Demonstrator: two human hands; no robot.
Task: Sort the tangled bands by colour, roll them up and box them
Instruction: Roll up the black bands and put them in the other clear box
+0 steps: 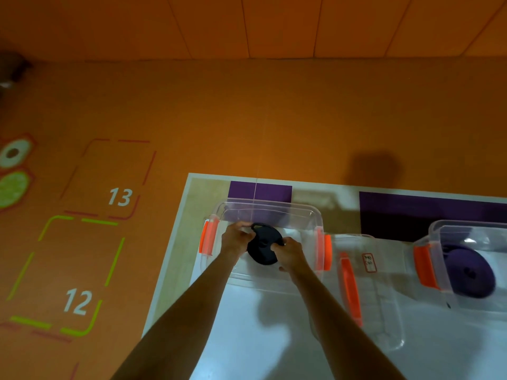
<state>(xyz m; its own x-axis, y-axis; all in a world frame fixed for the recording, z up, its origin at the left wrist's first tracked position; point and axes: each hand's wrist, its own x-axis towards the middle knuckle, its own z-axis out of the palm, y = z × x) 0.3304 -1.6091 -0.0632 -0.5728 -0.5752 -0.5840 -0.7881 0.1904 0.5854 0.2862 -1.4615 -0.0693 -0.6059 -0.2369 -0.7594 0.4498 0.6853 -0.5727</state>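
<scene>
The left hand (237, 238) and the right hand (290, 253) hold a black roll of band (263, 246) between them. The left-hand fingers are curled round its far left rim. The right-hand fingers pinch its right rim. The roll is tilted and sits within the opening of a clear box (269, 208); it cannot be determined whether it touches the bottom of the box. This box stands near the far left corner of the tabletop (274, 338) and carries an orange latch (208, 237) at each end. A clear lid (384, 297) lies flat just beside the box on its right, with an orange handle (349, 286) and a red-framed label (369, 262); the label text is too small to read. A second clear box (466, 226) stands to the right of the lid, along the far edge, and contains a purple roll (469, 272). Purple panels (425, 212) mark the tabletop along the far edge. The orange floor (247, 119) to the left carries outlined bays numbered 12 (78, 301) and 13 (120, 196).
</scene>
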